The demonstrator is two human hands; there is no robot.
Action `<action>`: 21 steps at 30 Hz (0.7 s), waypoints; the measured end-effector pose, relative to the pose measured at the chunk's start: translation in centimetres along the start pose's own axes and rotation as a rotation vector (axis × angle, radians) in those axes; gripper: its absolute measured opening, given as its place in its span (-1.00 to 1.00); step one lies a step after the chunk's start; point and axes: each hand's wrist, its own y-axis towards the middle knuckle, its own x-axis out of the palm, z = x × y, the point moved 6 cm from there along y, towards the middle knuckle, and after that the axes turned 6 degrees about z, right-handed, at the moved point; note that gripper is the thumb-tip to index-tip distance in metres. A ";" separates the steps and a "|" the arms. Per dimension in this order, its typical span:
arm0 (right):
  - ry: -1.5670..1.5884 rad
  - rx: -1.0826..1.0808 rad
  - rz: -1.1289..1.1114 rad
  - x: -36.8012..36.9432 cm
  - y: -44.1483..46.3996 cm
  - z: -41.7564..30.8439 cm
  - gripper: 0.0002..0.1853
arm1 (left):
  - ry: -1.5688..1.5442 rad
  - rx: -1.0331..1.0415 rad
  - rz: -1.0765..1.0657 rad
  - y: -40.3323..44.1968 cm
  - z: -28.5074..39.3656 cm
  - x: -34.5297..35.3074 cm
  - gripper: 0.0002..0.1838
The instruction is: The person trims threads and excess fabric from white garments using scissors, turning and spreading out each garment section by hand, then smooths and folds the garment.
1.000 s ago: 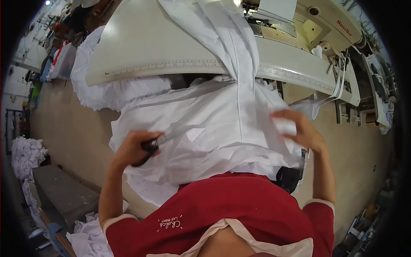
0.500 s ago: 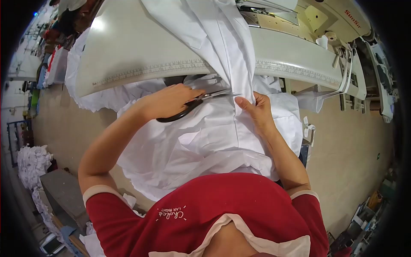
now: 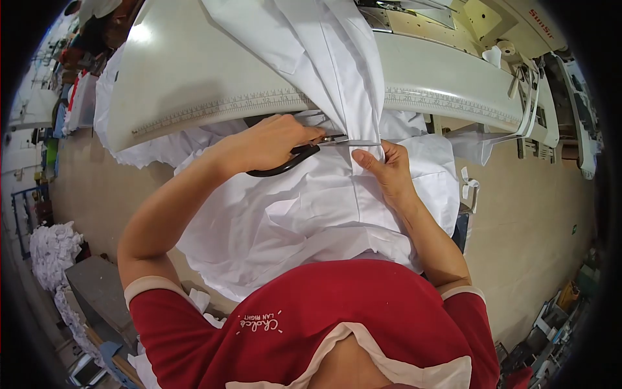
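My left hand (image 3: 264, 146) is closed around the black-handled scissors (image 3: 289, 164). Their metal blades point right and reach across a folded strip of white fabric (image 3: 353, 71), just below the table's edge. Whether the blades have cut into the cloth I cannot tell. On the strip's right side, my right hand (image 3: 392, 172) pinches the fabric, thumb in front and the other fingers partly hidden behind. The strip runs up over the table, and more white fabric (image 3: 304, 214) lies bunched over my lap.
A pale sewing table (image 3: 194, 78) with a printed ruler along its near edge stands in front. The sewing machine (image 3: 518, 23) is at the upper right, beside a small thread spool (image 3: 507, 48). White cloth (image 3: 55, 253) is heaped at the left, near a grey box (image 3: 100, 292).
My left hand has moved slightly right and up, carrying the scissors farther across the strip. The blades, apart before, now look closer together. My right hand keeps its pinch.
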 end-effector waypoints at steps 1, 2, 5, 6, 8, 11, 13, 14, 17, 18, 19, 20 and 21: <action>-0.003 -0.010 0.006 -0.1 0.1 0.2 -0.84 | -0.001 -0.023 -0.002 0.0 0.1 -0.1 -0.54; -0.005 -0.020 0.012 -0.2 0.1 0.3 -0.84 | 0.000 -0.046 -0.004 -0.1 0.1 -0.1 -0.55; 0.009 -0.030 0.018 0.0 0.1 0.1 -0.85 | -0.051 0.028 0.119 -0.4 -0.7 0.5 -0.65; 0.017 -0.010 0.009 0.0 0.0 0.3 -0.85 | -0.058 0.036 0.115 -0.5 -0.7 0.5 -0.69; 0.032 0.023 -0.015 -0.1 0.0 0.5 -0.86 | -0.065 0.052 0.112 -0.6 -0.6 0.1 -0.75; -0.105 0.029 -0.068 -0.3 0.7 1.2 -0.87 | -0.059 -0.033 0.096 -1.2 -1.6 0.7 -0.80; -0.253 0.009 -0.095 -0.4 1.0 2.0 -0.87 | -0.086 -0.033 0.119 -1.9 -1.4 0.7 -0.81; -0.326 -0.002 -0.107 -0.3 1.1 2.2 -0.87 | -0.098 -0.033 0.128 -2.1 -1.5 0.7 -0.82; -0.313 -0.069 -0.092 -0.1 0.9 1.9 -0.84 | -0.150 -0.008 0.187 -1.7 -0.9 1.1 -0.81; -0.318 -0.100 -0.099 0.0 0.7 1.7 -0.84 | -0.191 0.006 0.222 -1.5 -0.4 1.0 -0.80; -0.302 -0.039 -0.075 -0.1 0.5 1.7 -0.83 | -0.161 -0.021 0.164 -1.2 -0.6 1.5 -0.79; -0.374 -0.129 -0.058 -0.1 0.3 1.7 -0.83 | -0.122 -0.016 0.142 -1.4 -0.8 1.6 -0.80; -0.445 -0.222 -0.042 -0.3 0.2 2.2 -0.83 | -0.082 -0.012 0.121 -1.7 -1.0 1.9 -0.81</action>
